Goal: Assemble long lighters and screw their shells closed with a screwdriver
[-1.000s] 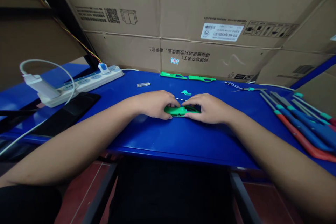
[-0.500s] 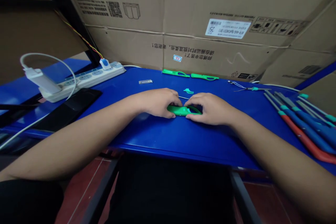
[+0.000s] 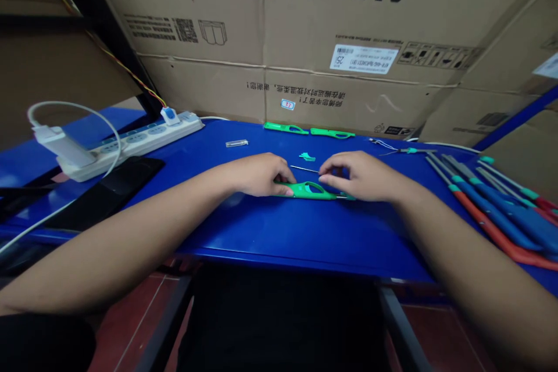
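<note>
A green long-nosed lighter casing (image 3: pixel 300 189) lies on the blue table, an oval trigger opening showing in it. My left hand (image 3: pixel 265 175) is closed on its left end. A short metal piece (image 3: pixel 341 196) shows at the casing's right end, partly under my right hand (image 3: pixel 360 174). The right thumb and fingertips close at the right end of a thin metal rod (image 3: pixel 304 169), just behind the casing. Beyond the rod lies a small teal plastic part (image 3: pixel 307 157).
Two green casing pieces (image 3: pixel 285 128) lie along the cardboard (image 3: pixel 218 78). Left are a clear small part (image 3: pixel 236 143), a power strip (image 3: pixel 143 138) and a black flat object (image 3: pixel 108 189). Blue and red lighters (image 3: pixel 492 209) and a wired part (image 3: pixel 405 150) lie right.
My right hand has let go of the green casing and moved to the metal rod's end. The left hand stays on the casing. The view has tilted up slightly.
</note>
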{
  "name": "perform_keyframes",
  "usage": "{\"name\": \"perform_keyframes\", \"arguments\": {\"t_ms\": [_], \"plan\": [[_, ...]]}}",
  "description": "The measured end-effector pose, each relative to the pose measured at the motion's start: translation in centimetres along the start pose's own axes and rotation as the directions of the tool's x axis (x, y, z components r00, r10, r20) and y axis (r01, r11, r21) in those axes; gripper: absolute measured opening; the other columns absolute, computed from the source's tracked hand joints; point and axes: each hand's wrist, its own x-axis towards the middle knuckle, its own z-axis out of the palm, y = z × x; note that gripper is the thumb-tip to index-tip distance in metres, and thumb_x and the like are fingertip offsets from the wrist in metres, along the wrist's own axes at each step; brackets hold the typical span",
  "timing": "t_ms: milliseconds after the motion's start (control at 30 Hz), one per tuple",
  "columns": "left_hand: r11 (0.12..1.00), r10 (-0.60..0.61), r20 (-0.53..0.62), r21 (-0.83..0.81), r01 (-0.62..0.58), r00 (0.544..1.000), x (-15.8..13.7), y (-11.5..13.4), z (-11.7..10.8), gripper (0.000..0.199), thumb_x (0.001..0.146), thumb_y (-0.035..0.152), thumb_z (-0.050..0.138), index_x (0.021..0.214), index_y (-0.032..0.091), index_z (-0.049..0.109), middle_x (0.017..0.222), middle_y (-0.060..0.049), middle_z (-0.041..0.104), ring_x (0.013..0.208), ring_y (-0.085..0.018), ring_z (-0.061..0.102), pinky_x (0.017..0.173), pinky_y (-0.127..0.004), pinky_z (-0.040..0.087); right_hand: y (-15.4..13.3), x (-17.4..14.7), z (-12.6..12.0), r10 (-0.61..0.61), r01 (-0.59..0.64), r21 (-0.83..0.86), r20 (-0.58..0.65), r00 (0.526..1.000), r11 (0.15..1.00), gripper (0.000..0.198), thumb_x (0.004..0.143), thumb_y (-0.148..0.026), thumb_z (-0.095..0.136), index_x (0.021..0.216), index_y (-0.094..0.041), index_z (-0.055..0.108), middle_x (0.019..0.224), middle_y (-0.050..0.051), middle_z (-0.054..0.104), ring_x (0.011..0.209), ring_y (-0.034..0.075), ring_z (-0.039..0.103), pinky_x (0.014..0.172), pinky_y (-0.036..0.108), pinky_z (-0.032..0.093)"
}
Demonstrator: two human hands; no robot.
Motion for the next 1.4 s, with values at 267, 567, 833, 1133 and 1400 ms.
{"name": "perform_keyframes", "arguments": {"t_ms": [267, 567, 833, 1133, 1400], "plan": [[0.998, -0.063, 0.011, -0.026, 0.063, 0.998, 0.0, 0.2, -0.1, 0.030, 0.085, 0.036, 0.065, 0.109, 0.019, 0.073, 0.097, -0.005, 0.072, 0.083, -0.016, 0.063, 0.072, -0.026, 0.044, 1.0, -0.1, 0.2, -0.034, 0.025, 0.048, 0.212, 0.977, 0.999, 0.025, 0.082, -0.045, 0.069, 0.086, -0.020, 0.072, 0.083, 0.004, 0.070, 0.073, 0.017, 0.062, 0.066, 0.029, 0.047], [0.983, -0.135, 0.096, -0.109, 0.145, 0.986, 0.0, 0.3, 0.1, 0.027, 0.076, 0.042, 0.072, 0.091, 0.020, 0.071, 0.079, 0.001, 0.067, 0.065, -0.011, 0.057, 0.057, -0.021, 0.036, 1.9, -1.3, -1.6, -0.003, 0.001, 0.007, 0.246, 0.969, 1.000, 0.041, 0.074, -0.056, 0.075, 0.094, -0.022, 0.073, 0.093, 0.005, 0.071, 0.084, 0.020, 0.064, 0.071, 0.031, 0.048], [0.979, -0.170, -0.002, -0.117, 0.169, 0.985, -0.1, 0.7, 0.2, 0.022, 0.075, 0.039, 0.076, 0.085, 0.020, 0.073, 0.083, 0.000, 0.070, 0.073, -0.013, 0.060, 0.063, -0.023, 0.039, 2.8, -2.1, -2.1, 0.018, -0.004, -0.037, 0.379, 0.925, 0.999, 0.017, 0.080, -0.041, 0.070, 0.083, -0.025, 0.072, 0.084, 0.001, 0.072, 0.075, 0.018, 0.065, 0.066, 0.029, 0.045], [0.951, -0.217, -0.162, -0.259, 0.171, 0.963, 0.1, 0.6, 0.7, 0.020, 0.096, 0.038, 0.048, 0.096, 0.018, 0.051, 0.078, -0.001, 0.071, 0.057, -0.011, 0.062, 0.057, -0.022, 0.042, 1.7, -1.1, -1.4, -0.123, 0.112, -0.305, -0.016, 0.992, 0.946, 0.025, 0.095, -0.031, 0.048, 0.104, -0.019, 0.069, 0.095, 0.011, 0.072, 0.083, 0.025, 0.062, 0.070, 0.035, 0.043], [0.935, -0.189, -0.192, -0.335, 0.117, 0.963, 0.3, 0.0, 0.7, 0.030, 0.097, 0.041, 0.042, 0.100, 0.018, 0.061, 0.071, 0.002, 0.065, 0.054, -0.010, 0.054, 0.057, -0.023, 0.041, 2.5, -0.6, -0.7, -0.283, 0.221, -0.303, -0.179, 0.942, 0.927, 0.027, 0.096, -0.029, 0.050, 0.111, -0.018, 0.070, 0.101, 0.011, 0.071, 0.094, 0.025, 0.060, 0.086, 0.039, 0.048]]}}
